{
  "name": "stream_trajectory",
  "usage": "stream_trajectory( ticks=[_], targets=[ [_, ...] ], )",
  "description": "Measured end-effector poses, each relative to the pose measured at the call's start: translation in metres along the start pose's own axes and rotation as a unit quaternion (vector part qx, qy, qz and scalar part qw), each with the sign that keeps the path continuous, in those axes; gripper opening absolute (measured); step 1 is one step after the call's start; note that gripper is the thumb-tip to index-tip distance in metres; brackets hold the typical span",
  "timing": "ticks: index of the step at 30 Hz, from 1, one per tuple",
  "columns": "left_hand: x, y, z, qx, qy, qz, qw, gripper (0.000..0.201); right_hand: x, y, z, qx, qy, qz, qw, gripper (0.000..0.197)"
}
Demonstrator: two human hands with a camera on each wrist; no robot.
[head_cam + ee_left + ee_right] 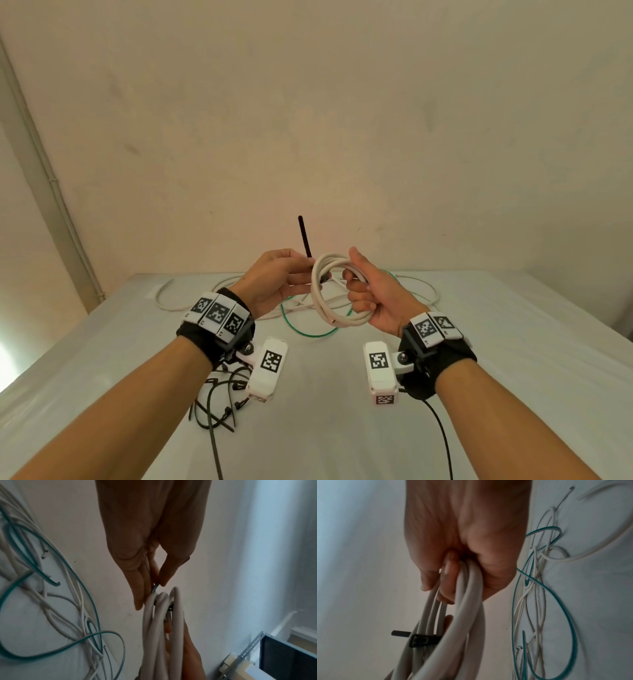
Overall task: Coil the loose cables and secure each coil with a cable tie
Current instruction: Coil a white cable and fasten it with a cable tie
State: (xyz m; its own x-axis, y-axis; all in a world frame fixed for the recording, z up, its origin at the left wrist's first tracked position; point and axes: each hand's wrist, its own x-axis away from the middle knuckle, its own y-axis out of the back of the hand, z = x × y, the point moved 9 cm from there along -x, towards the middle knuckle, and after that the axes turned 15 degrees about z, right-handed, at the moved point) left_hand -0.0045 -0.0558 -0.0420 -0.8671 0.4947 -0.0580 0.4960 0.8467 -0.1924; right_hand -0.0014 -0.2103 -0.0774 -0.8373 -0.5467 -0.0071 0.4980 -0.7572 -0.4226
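My right hand (363, 291) grips a coil of thick white cable (334, 317) held up above the table; its fingers curl round the strands (467, 588). A black cable tie (305, 236) is looped round the coil's left side, its head (423, 640) against the strands and its tail sticking up. My left hand (284, 274) pinches the tie's tail between thumb and fingers (155, 589) right beside the coil (163, 622).
Loose white cables (191, 294) and a green cable (308, 330) lie tangled on the white table (479, 342) behind my hands. Several spare black cable ties (219, 401) lie near the front left under my left wrist. A wall stands behind the table.
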Motion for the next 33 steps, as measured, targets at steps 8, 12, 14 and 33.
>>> stream_trajectory(
  ticks=[8,12,14,33],
  targets=[
    [0.003,-0.015,-0.009,-0.059,0.010,0.012,0.998,0.044,0.005,0.004,0.017,0.107,-0.023,-0.069,0.992,0.045],
    [0.003,-0.025,-0.013,-0.189,0.027,0.041,0.981,0.059,0.006,0.006,0.015,0.102,-0.013,-0.087,0.991,0.045],
    [0.001,-0.024,-0.013,-0.266,0.018,0.023,0.963,0.059,0.006,0.004,0.014,0.099,-0.013,-0.088,0.991,0.045],
    [-0.004,-0.013,-0.016,-0.211,-0.064,-0.013,0.975,0.036,0.015,-0.019,0.029,0.189,0.053,-0.020,0.980,0.025]
  ],
)
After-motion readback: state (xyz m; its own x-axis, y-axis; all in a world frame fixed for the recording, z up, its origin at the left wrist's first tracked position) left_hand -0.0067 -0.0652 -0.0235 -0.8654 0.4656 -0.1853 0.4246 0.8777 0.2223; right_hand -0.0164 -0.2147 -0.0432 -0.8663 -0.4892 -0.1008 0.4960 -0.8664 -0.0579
